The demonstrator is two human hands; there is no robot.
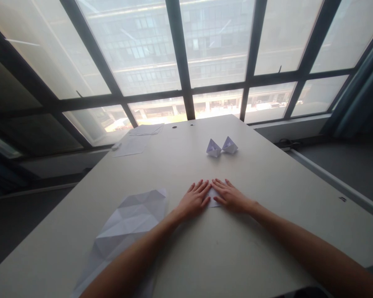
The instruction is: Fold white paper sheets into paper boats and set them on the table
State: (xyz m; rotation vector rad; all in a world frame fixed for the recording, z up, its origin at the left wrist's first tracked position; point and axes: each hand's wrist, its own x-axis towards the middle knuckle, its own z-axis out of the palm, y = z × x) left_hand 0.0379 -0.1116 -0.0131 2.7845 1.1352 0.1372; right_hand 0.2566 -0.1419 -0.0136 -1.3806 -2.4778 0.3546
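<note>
A small folded piece of white paper [214,202] lies on the table between my two hands, mostly covered by them. My left hand [196,197] rests flat over its left side, fingers stretched out. Over the right side lies my right hand [229,196], also flat with fingers extended. The fingertips of both hands nearly meet at the paper's far end. Beyond them stand two folded paper boats, a left one [214,149] and a right one [230,145], side by side and close together.
A large creased sheet of paper [124,227] lies on the left, partly under my left forearm. Flat white sheets [132,145] and a small white item [116,146] sit at the table's far left. The white table [186,165] reaches toward tall windows [217,49].
</note>
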